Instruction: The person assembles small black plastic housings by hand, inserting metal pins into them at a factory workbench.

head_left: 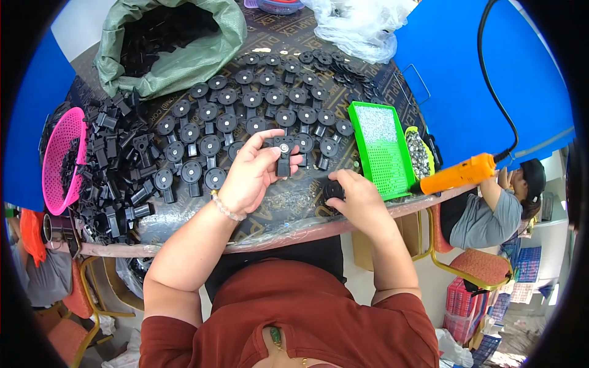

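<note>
My left hand (245, 181) is closed on a black plastic bracket (283, 167) with a small metal ring near its top, held above the table between thumb and fingers. Lower and to the right, my right hand (363, 201) grips a round black disc (333, 191) close to the tabletop; the fingers partly hide it. Beyond both hands, several rows of black brackets topped with discs (208, 145) lie on the table, each disc with a pale dot at its centre.
Loose black brackets (110, 153) and a pink basket (54, 165) are at left, below a green sack (232, 37). A green tray (361, 138), a yellow bowl (431, 165) of metal pieces and an orange power screwdriver (457, 175) stand right. Another person (494, 214) sits beyond.
</note>
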Motion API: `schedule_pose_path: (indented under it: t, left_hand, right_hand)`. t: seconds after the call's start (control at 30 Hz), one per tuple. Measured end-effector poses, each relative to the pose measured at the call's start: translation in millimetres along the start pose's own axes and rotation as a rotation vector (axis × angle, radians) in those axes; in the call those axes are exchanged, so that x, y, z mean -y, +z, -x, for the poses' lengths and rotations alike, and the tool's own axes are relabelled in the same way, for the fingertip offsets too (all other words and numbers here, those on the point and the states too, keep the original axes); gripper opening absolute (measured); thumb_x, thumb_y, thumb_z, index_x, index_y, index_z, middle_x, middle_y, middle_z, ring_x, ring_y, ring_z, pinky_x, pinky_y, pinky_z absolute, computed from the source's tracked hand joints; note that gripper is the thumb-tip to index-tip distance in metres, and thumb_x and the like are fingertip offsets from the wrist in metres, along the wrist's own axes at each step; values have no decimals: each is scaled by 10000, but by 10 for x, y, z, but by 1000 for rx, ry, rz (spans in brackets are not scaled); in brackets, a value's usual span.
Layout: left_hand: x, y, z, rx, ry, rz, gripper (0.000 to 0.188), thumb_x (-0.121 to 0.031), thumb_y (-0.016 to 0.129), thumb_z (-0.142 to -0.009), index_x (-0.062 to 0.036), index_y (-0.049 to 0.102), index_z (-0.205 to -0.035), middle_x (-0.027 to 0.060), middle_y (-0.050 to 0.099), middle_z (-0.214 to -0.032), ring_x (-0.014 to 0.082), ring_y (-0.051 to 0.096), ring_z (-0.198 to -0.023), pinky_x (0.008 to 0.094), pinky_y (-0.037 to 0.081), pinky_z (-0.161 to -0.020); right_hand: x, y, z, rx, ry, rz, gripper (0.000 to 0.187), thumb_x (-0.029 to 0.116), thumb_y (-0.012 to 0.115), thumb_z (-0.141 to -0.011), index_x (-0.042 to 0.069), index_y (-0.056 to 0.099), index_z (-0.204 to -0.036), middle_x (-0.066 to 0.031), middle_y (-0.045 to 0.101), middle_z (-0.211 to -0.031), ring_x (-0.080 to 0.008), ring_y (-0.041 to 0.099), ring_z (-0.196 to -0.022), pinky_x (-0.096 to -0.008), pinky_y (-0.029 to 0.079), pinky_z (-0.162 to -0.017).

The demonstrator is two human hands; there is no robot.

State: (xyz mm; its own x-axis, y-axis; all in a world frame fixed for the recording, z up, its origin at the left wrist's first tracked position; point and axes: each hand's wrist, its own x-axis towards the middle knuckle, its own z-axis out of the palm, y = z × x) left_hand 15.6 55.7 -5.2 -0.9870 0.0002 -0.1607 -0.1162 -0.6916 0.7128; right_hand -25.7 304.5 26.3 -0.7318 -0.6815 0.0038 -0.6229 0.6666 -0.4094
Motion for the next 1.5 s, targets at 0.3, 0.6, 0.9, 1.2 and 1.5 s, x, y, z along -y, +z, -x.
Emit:
schedule_pose_path:
  t: [0.3,0.6,0.9,1.2,1.5]
  left_hand:
    - [75,-60,11,80,-74,-53,384,-77,517,-1031,-26,472,-1410,232,652,-1250,281,690,-1096,400,577,-946]
    - [147,53,119,171,-110,-47,351,-74,551,-1031,-56,511,-1379,75,661,-1142,139,666,-996,316,580,-876]
    - [122,168,458,52,-94,36,335,-77,520,-1041,-68,525,-1376,10,620,-990,82,616,-891,284,547,-826]
    - [231,-18,910,9,12,146,344,-48,509,-1044,-36,505,-1388,56,667,-1091,132,664,-999,290,560,-887]
    - [252,-172,1202,-168,90,65,403,-98,572,-1036,-52,501,-1431,-25,635,-935,34,589,-814,192,475,-695]
  right_hand:
    - [20,135,85,-307,-106,-150,520,105,857,-725,19,617,-1178,-175,631,-1158,-372,632,-1079,-423,530,-909]
    - [344,137,-219,-579,-155,-184,416,268,871,-743,44,652,-1017,-107,641,-851,-304,644,-732,-395,517,-626]
    - [492,150,-222,-536,-321,-211,421,266,863,-763,10,714,-1062,-125,660,-927,-305,655,-816,-387,543,-715]
    - [646,390,-176,-424,-472,-293,363,140,862,-727,19,732,-1043,-113,649,-942,-285,645,-841,-382,544,-726]
    - [823,616,-260,-453,-632,-286,285,110,826,-775,-18,693,-993,-172,680,-1231,-339,693,-1065,-419,578,-898]
